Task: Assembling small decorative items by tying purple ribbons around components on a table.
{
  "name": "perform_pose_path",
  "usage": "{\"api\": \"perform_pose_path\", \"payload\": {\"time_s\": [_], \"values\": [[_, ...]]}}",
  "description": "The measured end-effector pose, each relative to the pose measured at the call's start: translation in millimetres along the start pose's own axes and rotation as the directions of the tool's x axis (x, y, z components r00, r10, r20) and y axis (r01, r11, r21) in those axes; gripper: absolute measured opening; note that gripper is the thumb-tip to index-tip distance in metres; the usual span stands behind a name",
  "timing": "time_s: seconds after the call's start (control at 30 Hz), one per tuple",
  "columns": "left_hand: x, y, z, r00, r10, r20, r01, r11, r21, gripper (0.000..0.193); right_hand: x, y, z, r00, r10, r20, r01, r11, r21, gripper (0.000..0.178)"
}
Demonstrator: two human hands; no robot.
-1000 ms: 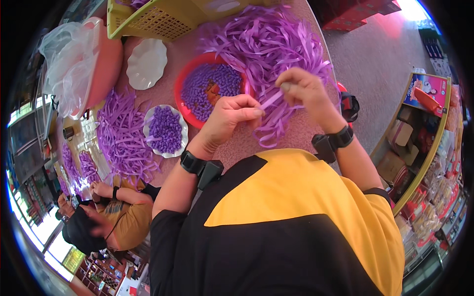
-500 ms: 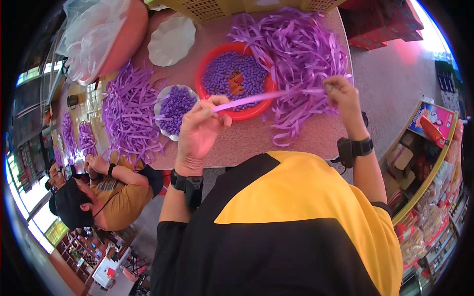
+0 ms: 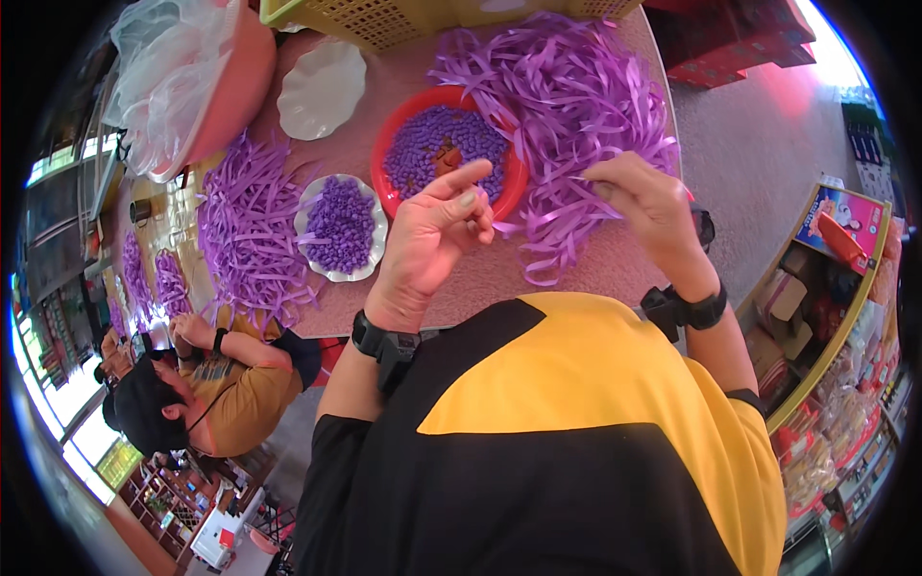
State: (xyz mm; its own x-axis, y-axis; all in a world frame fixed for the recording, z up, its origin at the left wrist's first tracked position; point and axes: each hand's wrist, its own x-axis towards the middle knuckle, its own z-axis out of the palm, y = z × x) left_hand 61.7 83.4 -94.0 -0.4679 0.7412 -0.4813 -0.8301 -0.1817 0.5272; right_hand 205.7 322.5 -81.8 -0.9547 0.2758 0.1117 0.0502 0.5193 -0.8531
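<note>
My left hand (image 3: 432, 240) is in front of the red bowl (image 3: 520, 182), its index finger stretched out and its other fingers curled. A short end of purple ribbon (image 3: 507, 228) shows from those curled fingers. To the right, my right hand (image 3: 648, 206) has thumb and index finger pinched together over the large heap of purple ribbons (image 3: 567, 106). What lies in that pinch blends with the ribbons behind it. Small purple bead-like pieces (image 3: 423, 134) fill the red bowl, around a brown-orange patch. More of them lie in a white scalloped dish (image 3: 376, 252) on the left.
Another white scalloped dish (image 3: 322, 88) stands at the back left, beside a pink tub (image 3: 240, 91) with clear plastic. A second ribbon heap (image 3: 250, 221) lies left. The yellow basket (image 3: 384, 27) borders the far edge of the pink table (image 3: 461, 278). A person (image 3: 230, 403) sits left.
The ribbon was stretched straight between both hands; now it no longer spans them visibly. My left hand has moved right and its index finger has straightened. My right hand has shifted slightly left.
</note>
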Motion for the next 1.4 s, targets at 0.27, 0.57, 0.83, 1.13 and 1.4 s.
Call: {"api": "perform_pose_path", "payload": {"time_s": [0.27, 0.57, 0.83, 1.13, 1.4], "values": [[9, -14, 11, 0.982, -0.183, -0.040, 0.187, 0.973, 0.136, 0.017, 13, -10, 28, 0.984, -0.165, 0.070, 0.161, 0.985, 0.054, 0.023], [7, -12, 9, 0.987, -0.141, -0.076, 0.154, 0.969, 0.191, 0.016, 21, -12, 35, 0.967, -0.244, 0.076, 0.246, 0.969, -0.023, 0.027], [5, -10, 13, 0.991, -0.070, -0.110, 0.095, 0.965, 0.243, 0.015, 23, -13, 35, 0.944, -0.319, 0.087, 0.330, 0.926, -0.183, 0.025], [5, -9, 19, 0.988, -0.045, -0.149, 0.096, 0.930, 0.355, 0.015, 19, -9, 34, 0.910, -0.395, 0.127, 0.414, 0.844, -0.341, 0.020], [7, -10, 10, 0.978, -0.044, -0.205, 0.131, 0.891, 0.435, 0.007, 19, -7, 27, 0.946, -0.273, 0.175, 0.321, 0.862, -0.393, 0.028]]}}
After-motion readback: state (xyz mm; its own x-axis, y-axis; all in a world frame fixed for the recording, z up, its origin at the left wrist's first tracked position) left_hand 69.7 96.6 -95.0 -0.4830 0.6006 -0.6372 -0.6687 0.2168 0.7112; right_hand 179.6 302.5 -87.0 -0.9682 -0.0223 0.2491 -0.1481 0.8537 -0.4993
